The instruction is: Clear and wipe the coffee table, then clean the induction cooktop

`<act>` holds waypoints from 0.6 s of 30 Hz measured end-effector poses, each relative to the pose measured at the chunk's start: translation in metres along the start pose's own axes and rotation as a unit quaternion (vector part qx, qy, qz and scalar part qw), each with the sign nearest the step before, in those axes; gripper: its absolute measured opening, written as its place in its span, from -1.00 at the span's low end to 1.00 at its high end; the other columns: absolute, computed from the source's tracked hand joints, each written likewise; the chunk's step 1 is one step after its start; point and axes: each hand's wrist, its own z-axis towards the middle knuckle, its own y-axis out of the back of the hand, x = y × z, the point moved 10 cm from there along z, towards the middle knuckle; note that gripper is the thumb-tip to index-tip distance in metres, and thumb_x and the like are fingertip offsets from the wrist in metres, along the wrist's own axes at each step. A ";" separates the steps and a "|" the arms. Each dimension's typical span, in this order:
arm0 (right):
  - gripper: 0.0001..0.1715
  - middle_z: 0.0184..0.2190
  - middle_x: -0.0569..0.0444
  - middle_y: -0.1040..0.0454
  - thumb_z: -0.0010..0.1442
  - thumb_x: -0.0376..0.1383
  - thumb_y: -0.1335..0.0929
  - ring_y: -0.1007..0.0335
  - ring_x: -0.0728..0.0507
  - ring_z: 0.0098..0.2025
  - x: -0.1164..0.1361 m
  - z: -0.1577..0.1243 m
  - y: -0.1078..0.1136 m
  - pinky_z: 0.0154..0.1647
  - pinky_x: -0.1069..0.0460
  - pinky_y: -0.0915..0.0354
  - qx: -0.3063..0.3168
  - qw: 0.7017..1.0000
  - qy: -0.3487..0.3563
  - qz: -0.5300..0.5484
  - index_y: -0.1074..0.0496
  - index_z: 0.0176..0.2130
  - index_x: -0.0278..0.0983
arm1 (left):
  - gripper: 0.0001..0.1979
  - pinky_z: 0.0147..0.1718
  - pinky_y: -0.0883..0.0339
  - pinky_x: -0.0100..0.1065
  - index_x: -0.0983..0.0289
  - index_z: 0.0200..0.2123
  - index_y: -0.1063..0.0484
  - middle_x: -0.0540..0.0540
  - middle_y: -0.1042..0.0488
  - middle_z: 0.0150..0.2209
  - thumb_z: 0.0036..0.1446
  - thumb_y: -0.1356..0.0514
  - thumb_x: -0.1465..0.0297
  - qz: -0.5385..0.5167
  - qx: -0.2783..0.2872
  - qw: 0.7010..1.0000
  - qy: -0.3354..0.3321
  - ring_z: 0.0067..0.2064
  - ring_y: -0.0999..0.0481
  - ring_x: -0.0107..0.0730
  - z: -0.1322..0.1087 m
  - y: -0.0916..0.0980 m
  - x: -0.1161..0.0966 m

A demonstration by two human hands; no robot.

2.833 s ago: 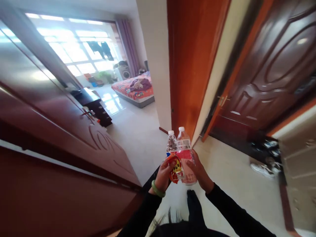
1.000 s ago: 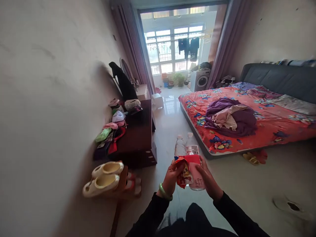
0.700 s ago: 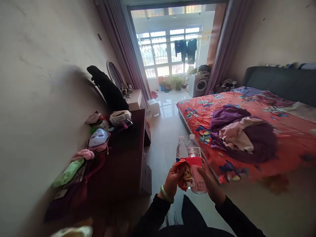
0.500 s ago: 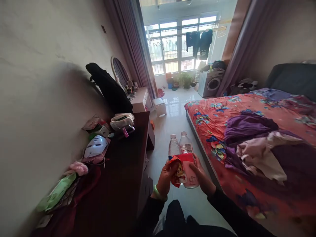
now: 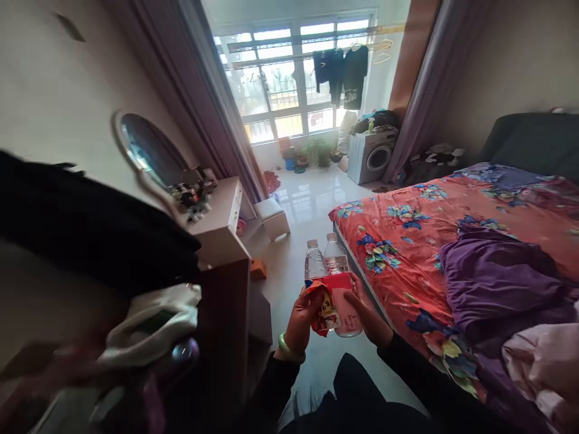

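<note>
Both hands are together in front of me over the floor. My left hand [image 5: 302,316], with a pale green bangle at the wrist, is closed on a crumpled red and yellow wrapper [image 5: 326,313]. A clear plastic bottle [image 5: 315,263] stands up behind the wrapper, its lower part hidden. My right hand [image 5: 365,313] is wrapped around a second clear plastic bottle [image 5: 348,316] with a pinkish-looking body and a red band, thumb across its front. Behind that red band rises the capped top of a clear bottle [image 5: 335,256]; whether it is separate I cannot tell.
A bed [image 5: 398,241] with red floral bedding lies to the right, with a purple cloth [image 5: 502,277] on it. On the left are a dark desk [image 5: 221,337], a white dressing table [image 5: 217,211] and a white stool [image 5: 271,218]. A washing machine [image 5: 373,158] stands by the window.
My view has moved forward into the room, so the desk and dressing table are nearer. Both hands keep the same hold on the wrapper and bottles.
</note>
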 end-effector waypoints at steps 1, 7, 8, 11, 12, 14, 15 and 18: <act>0.22 0.27 -0.10 -0.48 0.09 0.19 -0.56 -0.46 -0.38 0.27 0.007 0.036 0.005 0.38 -0.38 -0.29 -0.012 1.000 0.006 -0.003 -0.05 0.49 0.00 | -0.54 -0.10 -0.56 -0.22 0.22 -0.08 -0.66 0.11 -0.67 -0.13 -0.02 -0.57 0.15 0.003 0.017 1.000 0.009 -0.17 -0.66 -0.23 0.041 -0.004 -0.003; 0.18 0.24 -0.11 -0.51 0.04 0.25 -0.56 -0.47 -0.43 0.25 0.038 0.268 0.017 0.37 -0.37 -0.30 -0.027 0.999 0.042 -0.018 -0.14 0.45 0.03 | -0.52 -0.05 -0.58 -0.18 0.22 -0.03 -0.64 0.15 -0.68 -0.08 0.03 -0.54 0.14 0.010 0.048 0.998 0.031 -0.11 -0.68 -0.16 0.279 -0.001 -0.028; 0.19 0.24 -0.11 -0.51 0.04 0.25 -0.56 -0.47 -0.43 0.25 0.042 0.308 0.012 0.38 -0.37 -0.29 -0.021 0.999 0.037 -0.016 -0.15 0.45 0.02 | -0.52 -0.05 -0.59 -0.18 0.22 -0.01 -0.64 0.17 -0.67 -0.06 0.04 -0.54 0.14 0.009 0.043 0.998 0.033 -0.09 -0.68 -0.15 0.315 0.004 -0.036; 0.21 0.25 -0.11 -0.49 0.05 0.24 -0.56 -0.46 -0.40 0.26 0.052 0.423 -0.015 0.40 -0.37 -0.26 0.013 1.000 0.010 -0.005 -0.12 0.46 -0.02 | -0.48 -0.10 -0.61 -0.20 0.22 0.02 -0.63 0.20 -0.67 -0.01 0.04 -0.54 0.13 0.008 0.011 1.000 0.026 -0.07 -0.69 -0.12 0.418 0.026 -0.071; 0.23 0.24 -0.11 -0.49 0.05 0.24 -0.56 -0.46 -0.40 0.26 0.055 0.461 -0.026 0.40 -0.37 -0.26 0.025 1.000 0.001 0.001 -0.10 0.47 -0.03 | -0.48 -0.11 -0.62 -0.20 0.22 0.02 -0.63 0.19 -0.67 -0.02 0.03 -0.54 0.13 0.009 -0.003 1.000 0.021 -0.07 -0.69 -0.11 0.451 0.035 -0.085; 0.24 0.25 -0.12 -0.49 0.06 0.23 -0.56 -0.46 -0.39 0.27 0.061 0.537 -0.047 0.39 -0.35 -0.26 0.046 0.999 -0.013 0.015 -0.08 0.48 -0.05 | -0.49 -0.12 -0.62 -0.19 0.21 -0.01 -0.64 0.18 -0.68 -0.05 0.01 -0.55 0.12 0.012 -0.028 0.999 0.009 -0.09 -0.70 -0.09 0.517 0.055 -0.113; 0.24 0.25 -0.13 -0.48 0.06 0.23 -0.56 -0.46 -0.38 0.27 0.062 0.575 -0.057 0.40 -0.34 -0.26 0.055 0.998 -0.019 0.021 -0.08 0.48 -0.05 | -0.49 -0.11 -0.62 -0.18 0.21 -0.02 -0.65 0.18 -0.69 -0.06 0.00 -0.55 0.11 0.017 -0.038 0.999 0.001 -0.09 -0.70 -0.08 0.550 0.065 -0.126; 0.26 0.28 -0.13 -0.47 0.06 0.24 -0.56 -0.45 -0.38 0.29 0.064 0.690 -0.080 0.41 -0.35 -0.24 0.075 0.996 -0.028 0.028 -0.05 0.49 -0.03 | -0.49 -0.09 -0.62 -0.16 0.23 -0.02 -0.67 0.20 -0.69 -0.09 0.01 -0.54 0.11 0.029 -0.048 0.998 -0.029 -0.08 -0.70 -0.04 0.654 0.090 -0.162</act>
